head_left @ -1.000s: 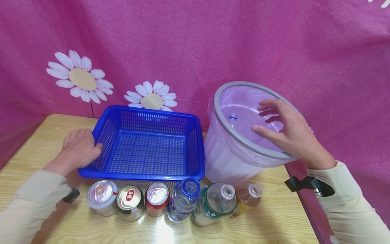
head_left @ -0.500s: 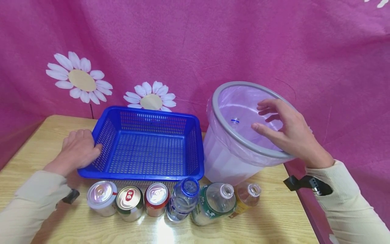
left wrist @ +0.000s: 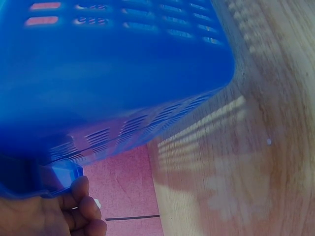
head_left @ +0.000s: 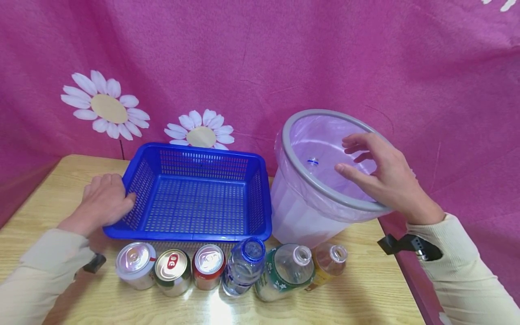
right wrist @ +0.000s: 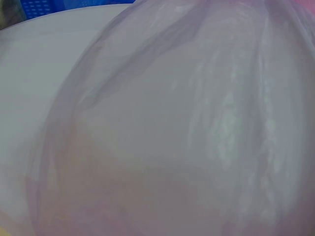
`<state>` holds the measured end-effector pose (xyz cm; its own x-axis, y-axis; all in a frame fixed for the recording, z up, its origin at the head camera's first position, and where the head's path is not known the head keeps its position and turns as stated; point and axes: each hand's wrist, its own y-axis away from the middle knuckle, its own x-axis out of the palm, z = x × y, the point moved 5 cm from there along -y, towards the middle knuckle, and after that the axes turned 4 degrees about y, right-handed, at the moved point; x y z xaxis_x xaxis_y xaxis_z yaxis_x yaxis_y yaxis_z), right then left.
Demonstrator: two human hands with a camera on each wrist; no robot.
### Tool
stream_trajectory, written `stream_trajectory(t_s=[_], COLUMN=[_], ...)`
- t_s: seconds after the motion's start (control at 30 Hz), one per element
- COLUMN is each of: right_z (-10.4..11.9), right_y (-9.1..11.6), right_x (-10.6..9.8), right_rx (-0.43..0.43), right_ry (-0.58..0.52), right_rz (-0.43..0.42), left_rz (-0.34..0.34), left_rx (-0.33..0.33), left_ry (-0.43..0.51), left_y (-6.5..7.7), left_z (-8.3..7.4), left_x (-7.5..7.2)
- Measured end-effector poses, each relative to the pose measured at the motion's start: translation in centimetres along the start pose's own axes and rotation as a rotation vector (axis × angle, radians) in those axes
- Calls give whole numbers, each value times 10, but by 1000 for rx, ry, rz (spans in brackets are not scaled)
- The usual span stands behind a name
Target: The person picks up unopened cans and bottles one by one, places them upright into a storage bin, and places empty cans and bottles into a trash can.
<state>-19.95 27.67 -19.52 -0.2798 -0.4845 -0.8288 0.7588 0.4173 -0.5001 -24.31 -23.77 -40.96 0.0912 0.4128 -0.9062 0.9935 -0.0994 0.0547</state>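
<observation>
Hands, 2, bare. Left hand: fingers curled over the rim at the left end of the basket, gripping it; the fingertips show at the rim in the left wrist view. Right hand: over the mouth of the bin, fingers bent and parted, thumb well apart, holding nothing.

Basket, 1: blue plastic, rectangular, perforated walls and base, upright on the wooden surface, just left of the bin.

Bin, 1: whitish, round, grey rim, with a translucent liner folded over the edge. Inside: 1 clear item with a blue band, only partly visible.

Row in front of basket and bin, left to right, 6 pieces: white can; gold-topped can with red tab; red can, silver top; clear bottle with blue neck; clear bottle with green label; clear bottle with yellow label, partly behind its neighbour.

Backdrop: pink cloth, 2 large white flowers above the basket.
</observation>
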Motion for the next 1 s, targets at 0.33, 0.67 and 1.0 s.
stream_trajectory(t_s=[0.33,0.67,1.0], right_z=[3,5,8], right_y=[0,1,4], right_x=[-4,-7,-10], right_rx=[-28,-35,-45], right_ry=[44,103,132], right_rz=[-6,5,6], left_rz=[3,-11,-8], left_rx=[11,14,26], left_ry=[-1,-2,-2], left_y=[1,1,1], left_z=[-2,-3,-2], left_x=[0,0,-2])
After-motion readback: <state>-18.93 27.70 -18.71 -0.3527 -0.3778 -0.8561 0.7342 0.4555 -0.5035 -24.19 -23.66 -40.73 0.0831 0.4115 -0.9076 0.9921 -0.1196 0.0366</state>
